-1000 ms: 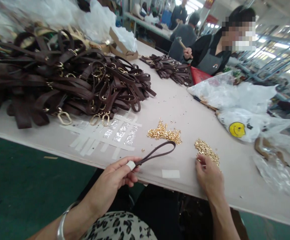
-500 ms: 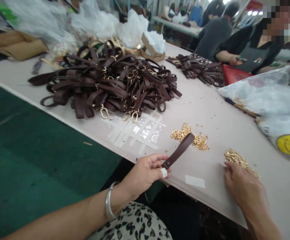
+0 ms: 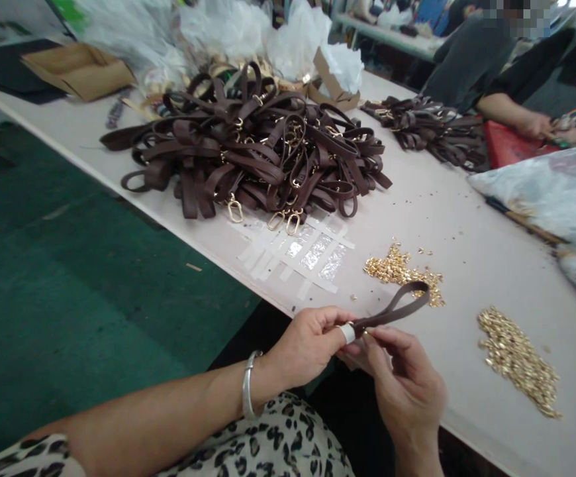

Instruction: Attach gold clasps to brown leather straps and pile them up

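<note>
Head view: we note a narrow, smooth dark-brown leather strap [image 3: 392,308] folded into a flat loop, matte, its ends pinched together. Left hand [image 3: 308,344] — fingers curled closed on the strap ends, white tape on one fingertip. Right hand [image 3: 402,384] closed too, thumb and forefinger touching the same ends. The loop juts far-right of both hands, above the pale table [image 3: 447,225], just near a heap of shiny gold rivets [image 3: 400,268].

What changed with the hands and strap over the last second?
The right hand left the gold rivet pile and came across to the left hand, its fingers now at the folded brown strap. The left hand kept its hold on the strap throughout.
</note>
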{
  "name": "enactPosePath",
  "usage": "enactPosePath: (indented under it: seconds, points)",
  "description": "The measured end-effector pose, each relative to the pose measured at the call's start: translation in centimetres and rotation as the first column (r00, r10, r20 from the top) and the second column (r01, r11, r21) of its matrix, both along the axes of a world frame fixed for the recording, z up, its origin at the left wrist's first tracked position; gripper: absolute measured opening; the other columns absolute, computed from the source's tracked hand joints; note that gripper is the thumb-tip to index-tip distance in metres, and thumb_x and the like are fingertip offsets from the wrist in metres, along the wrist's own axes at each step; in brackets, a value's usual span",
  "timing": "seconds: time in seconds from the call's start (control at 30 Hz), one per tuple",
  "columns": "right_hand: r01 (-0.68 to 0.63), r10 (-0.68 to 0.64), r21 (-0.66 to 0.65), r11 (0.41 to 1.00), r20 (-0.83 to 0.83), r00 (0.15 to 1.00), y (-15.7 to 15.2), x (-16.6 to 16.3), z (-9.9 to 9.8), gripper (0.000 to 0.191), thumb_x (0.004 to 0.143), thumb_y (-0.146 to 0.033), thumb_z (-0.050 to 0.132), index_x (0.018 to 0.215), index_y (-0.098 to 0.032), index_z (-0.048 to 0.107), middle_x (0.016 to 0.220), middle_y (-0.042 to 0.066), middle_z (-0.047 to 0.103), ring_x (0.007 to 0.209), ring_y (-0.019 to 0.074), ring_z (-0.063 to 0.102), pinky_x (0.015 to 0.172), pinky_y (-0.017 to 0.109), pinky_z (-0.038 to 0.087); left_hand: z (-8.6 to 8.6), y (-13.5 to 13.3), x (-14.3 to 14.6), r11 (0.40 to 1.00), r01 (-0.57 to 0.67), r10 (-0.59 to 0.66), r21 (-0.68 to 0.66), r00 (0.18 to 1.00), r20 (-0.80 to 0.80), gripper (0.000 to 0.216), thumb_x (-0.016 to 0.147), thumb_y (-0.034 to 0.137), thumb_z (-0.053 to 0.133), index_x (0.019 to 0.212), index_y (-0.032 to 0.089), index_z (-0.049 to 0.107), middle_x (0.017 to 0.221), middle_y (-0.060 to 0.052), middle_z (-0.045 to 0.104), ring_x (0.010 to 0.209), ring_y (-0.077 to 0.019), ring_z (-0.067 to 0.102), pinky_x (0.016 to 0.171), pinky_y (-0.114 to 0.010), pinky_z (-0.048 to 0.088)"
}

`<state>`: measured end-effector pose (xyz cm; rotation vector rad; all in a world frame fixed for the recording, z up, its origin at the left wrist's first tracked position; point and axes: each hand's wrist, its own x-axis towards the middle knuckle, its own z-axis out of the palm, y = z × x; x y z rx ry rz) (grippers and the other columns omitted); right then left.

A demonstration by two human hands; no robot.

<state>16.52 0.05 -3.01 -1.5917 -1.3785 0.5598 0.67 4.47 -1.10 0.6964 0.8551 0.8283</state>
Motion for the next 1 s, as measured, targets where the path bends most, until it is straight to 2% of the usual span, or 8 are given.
enactPosePath:
  seconds: [0.2,0.33,0.43,0.57,0.63,0.73,0.87,1.0]
  points:
    - [-0.028,0.018,0.086,0.996,0.116,0.993,-0.2,-0.3,0.4,0.013,0.085,-0.030,0.072,0.096,-0.023,0.071,0.091,0.002,0.075,0.079,0.0170,0.072,0.075,0.027,0.057,-0.1,-0.5,-0.3,0.988,-0.007,0.016,0.154,0.998,-0.062,0.025,0.087,0.016,0.060,0.105,0.017,0.077,0.087,-0.004,0.075,0.074,-0.0141,0.070,0.074,-0.025,0.058]
    - [0.005,-0.024,0.159,0.987,0.119,0.993,-0.4,-1.0,0.6,0.011,0.084,-0.027,0.073,0.094,-0.023,0.070,0.093,0.003,0.075,0.082,0.0172,0.071,0.076,0.027,0.057,0.4,-0.7,-0.5,0.971,-0.001,0.030,0.238,0.992,-0.119,0.025,0.089,0.018,0.058,0.106,0.017,0.077,0.092,-0.005,0.072,0.075,-0.0151,0.069,0.073,-0.026,0.058]
    - [0.058,-0.058,0.137,0.989,0.001,0.998,-0.5,-1.5,0.5,0.017,0.082,-0.028,0.075,0.096,-0.021,0.069,0.092,0.006,0.074,0.082,0.0195,0.072,0.076,0.031,0.059,0.6,-0.9,-0.6,0.960,0.012,0.032,0.281,0.988,-0.150,0.025,0.091,0.020,0.058,0.106,0.016,0.076,0.093,-0.006,0.070,0.075,-0.0160,0.068,0.074,-0.028,0.058]
    - [0.150,-0.148,-0.011,0.989,-0.266,0.953,-0.2,-2.3,1.1,0.029,0.077,-0.034,0.080,0.097,-0.019,0.064,0.083,0.004,0.072,0.066,0.0187,0.071,0.062,0.032,0.062,0.5,-1.0,-0.6,0.943,0.016,0.036,0.332,0.988,-0.151,0.024,0.092,0.020,0.056,0.105,0.015,0.076,0.092,-0.006,0.070,0.076,-0.0154,0.066,0.074,-0.026,0.057]
    - [0.163,-0.176,-0.067,0.984,-0.373,0.911,0.2,-2.5,1.5,0.037,0.074,-0.034,0.083,0.099,-0.019,0.060,0.080,0.002,0.071,0.062,0.0166,0.070,0.058,0.029,0.061,0.4,-0.9,-0.5,0.946,0.007,0.036,0.324,0.991,-0.126,0.022,0.091,0.019,0.057,0.104,0.015,0.075,0.092,-0.005,0.071,0.079,-0.0153,0.065,0.076,-0.026,0.055]
    - [0.133,-0.154,-0.079,0.988,-0.454,0.878,0.5,-2.2,1.8,0.042,0.072,-0.032,0.084,0.103,-0.021,0.058,0.084,0.000,0.072,0.071,0.0155,0.071,0.061,0.025,0.061,0.2,-0.8,-0.4,0.968,0.039,-0.022,0.250,0.997,-0.072,0.019,0.085,0.018,0.065,0.101,0.013,0.074,0.088,-0.004,0.071,0.079,-0.0137,0.063,0.076,-0.024,0.051]
    - [0.138,-0.161,-0.087,0.987,-0.367,0.916,-0.7,-1.5,1.8,0.044,0.069,-0.033,0.086,0.103,-0.020,0.061,0.082,0.001,0.072,0.069,0.0143,0.070,0.060,0.021,0.058,0.0,-1.1,-0.2,0.982,0.053,-0.044,0.179,0.998,-0.051,0.015,0.079,0.023,0.073,0.090,0.012,0.074,0.073,-0.001,0.065,0.067,-0.0104,0.056,0.065,-0.021,0.045]
    - [0.236,-0.260,-0.121,0.964,-0.254,0.931,-2.7,-1.2,1.3,0.044,0.070,-0.039,0.085,0.102,-0.019,0.062,0.084,0.006,0.075,0.071,0.0188,0.071,0.062,0.025,0.058,0.3,-1.9,-0.4,0.928,0.077,0.011,0.364,0.973,-0.231,0.014,0.076,0.025,0.075,0.081,0.012,0.073,0.072,-0.001,0.062,0.063,-0.0104,0.052,0.059,-0.022,0.041]
